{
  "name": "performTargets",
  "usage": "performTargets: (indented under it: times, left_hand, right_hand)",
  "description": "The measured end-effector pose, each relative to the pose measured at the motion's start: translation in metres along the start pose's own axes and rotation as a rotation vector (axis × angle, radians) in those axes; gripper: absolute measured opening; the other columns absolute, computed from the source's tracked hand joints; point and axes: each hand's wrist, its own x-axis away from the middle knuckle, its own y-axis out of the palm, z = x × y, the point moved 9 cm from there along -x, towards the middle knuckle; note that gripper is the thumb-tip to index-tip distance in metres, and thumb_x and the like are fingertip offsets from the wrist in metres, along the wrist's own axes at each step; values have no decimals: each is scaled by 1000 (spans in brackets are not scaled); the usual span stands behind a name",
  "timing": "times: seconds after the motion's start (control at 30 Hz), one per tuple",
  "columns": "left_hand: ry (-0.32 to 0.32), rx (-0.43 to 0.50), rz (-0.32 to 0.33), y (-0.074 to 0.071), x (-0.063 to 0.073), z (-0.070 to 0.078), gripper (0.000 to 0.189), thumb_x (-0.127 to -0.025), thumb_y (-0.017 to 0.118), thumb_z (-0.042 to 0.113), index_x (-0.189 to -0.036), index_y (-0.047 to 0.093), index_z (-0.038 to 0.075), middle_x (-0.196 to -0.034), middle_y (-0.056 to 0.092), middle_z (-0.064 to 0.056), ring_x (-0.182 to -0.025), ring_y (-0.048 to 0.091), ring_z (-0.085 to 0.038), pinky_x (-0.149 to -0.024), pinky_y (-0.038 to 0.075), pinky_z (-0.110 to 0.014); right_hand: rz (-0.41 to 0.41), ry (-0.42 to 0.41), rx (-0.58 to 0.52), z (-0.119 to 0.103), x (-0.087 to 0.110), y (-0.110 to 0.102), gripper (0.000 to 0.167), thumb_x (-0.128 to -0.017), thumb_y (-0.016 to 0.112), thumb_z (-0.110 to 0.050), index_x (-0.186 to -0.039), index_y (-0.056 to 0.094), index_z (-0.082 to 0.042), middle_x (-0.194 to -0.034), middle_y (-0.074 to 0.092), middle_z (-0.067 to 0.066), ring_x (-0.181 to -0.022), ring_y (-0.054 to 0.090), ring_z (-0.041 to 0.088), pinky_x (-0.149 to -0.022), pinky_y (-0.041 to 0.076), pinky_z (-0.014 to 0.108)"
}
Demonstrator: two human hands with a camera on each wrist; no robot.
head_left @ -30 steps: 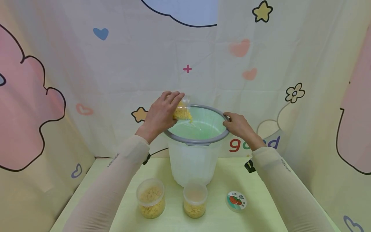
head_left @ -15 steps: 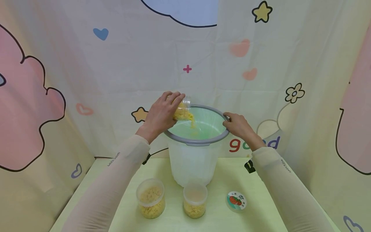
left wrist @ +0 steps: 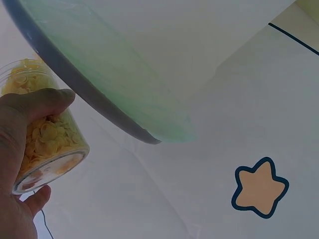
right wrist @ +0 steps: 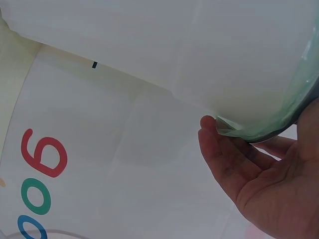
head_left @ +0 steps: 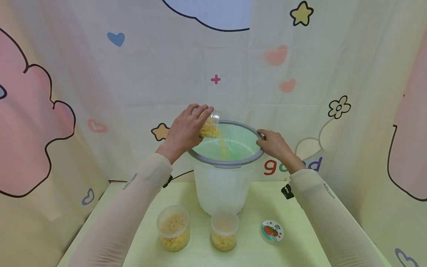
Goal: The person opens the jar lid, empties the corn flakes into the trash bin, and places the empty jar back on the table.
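Note:
My left hand (head_left: 184,132) grips a clear jar (left wrist: 55,132) of yellow flakes, thumb and fingers wrapped around its body. The jar lies tilted with its mouth over the left side of a white trash can (head_left: 221,189). A thin stream of yellow flakes (head_left: 223,146) falls from it into the can. A pale green bag (head_left: 237,142) lines the inside and folds out beneath the grey rim ring (head_left: 230,162). On the opposite side, my right hand (head_left: 275,144) holds the rim, thumb above and fingers curled below, touching the bag's edge in the right wrist view.
Two clear tubs of yellow crumbly stuff, a wider one (head_left: 175,243) and a narrower one (head_left: 224,241), stand in front of the can. A round lid (head_left: 272,231) with a red fruit picture lies to their right. A printed curtain (head_left: 140,81) encloses the table (head_left: 253,256).
The yellow flakes went from a few at the jar's mouth to a stream reaching down into the can. The left hand has shifted very slightly; the right hand keeps its place on the rim.

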Motion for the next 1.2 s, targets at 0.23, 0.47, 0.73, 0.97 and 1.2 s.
performTargets:
  times: [0.23,0.47,0.73,0.97,1.2]
  left_hand:
    - [12,-12,2,-1,-1,1,79,-79,76,18,-147,38,15,-147,46,-7,-135,41,-30,-108,46,-41]
    - [19,-36,-9,1,-2,2,79,-80,75,17,-148,36,16,-147,45,-7,-135,41,-29,-108,46,-40]
    - [29,-59,-17,2,-2,2,79,-80,74,17,-149,36,16,-147,45,-6,-136,40,-29,-109,45,-40]
    - [43,-90,-28,2,-3,4,80,-81,76,20,-149,35,16,-149,44,-7,-136,40,-30,-111,43,-40]
    - [46,-109,-42,2,-4,7,79,-82,75,21,-150,35,16,-150,43,-7,-137,40,-30,-113,41,-40]
  right_hand:
    - [3,5,-11,0,1,0,53,-96,44,-20,-146,41,-1,-120,63,24,-76,59,22,-63,43,24]
    - [6,2,-5,0,1,0,53,-96,44,-19,-146,41,-1,-121,63,24,-78,60,23,-64,43,24]
    - [10,6,10,0,0,-1,53,-96,44,-19,-146,42,0,-121,62,24,-81,59,24,-65,43,24]
    - [6,15,-3,0,1,0,53,-96,45,-19,-146,41,0,-120,62,24,-79,59,23,-63,43,24]
    - [4,12,-8,-1,1,-1,54,-96,44,-18,-146,41,0,-118,63,24,-76,58,22,-62,42,24]
